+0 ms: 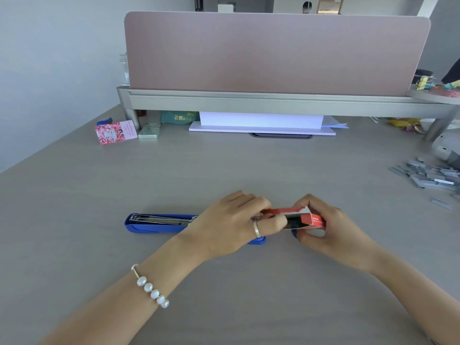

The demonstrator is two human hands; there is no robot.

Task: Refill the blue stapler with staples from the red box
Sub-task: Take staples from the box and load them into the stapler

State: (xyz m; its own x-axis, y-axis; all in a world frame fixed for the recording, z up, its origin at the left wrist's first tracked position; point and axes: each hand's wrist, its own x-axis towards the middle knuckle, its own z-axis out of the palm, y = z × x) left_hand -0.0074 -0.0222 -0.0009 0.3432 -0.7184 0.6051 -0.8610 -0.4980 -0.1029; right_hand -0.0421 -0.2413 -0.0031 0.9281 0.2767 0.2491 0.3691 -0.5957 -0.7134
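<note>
While a blue stapler (159,223) lies open on the grey desk (224,165) with its metal track facing up, a person's left hand (231,224), ringed and above a pearl bracelet (152,290), crosses over the stapler's right end and pinches at the mouth of a red box (307,216). Just to the right, the right hand (323,227) grips that box above the desk. Loose staple strips (428,176) lie heaped at the far right edge.

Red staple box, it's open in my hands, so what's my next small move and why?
Probably draw one staple strip out of the red box with your left hand: its fingers are at the open end while your right hand holds it, and the blue stapler lies open, its metal channel exposed.
</note>
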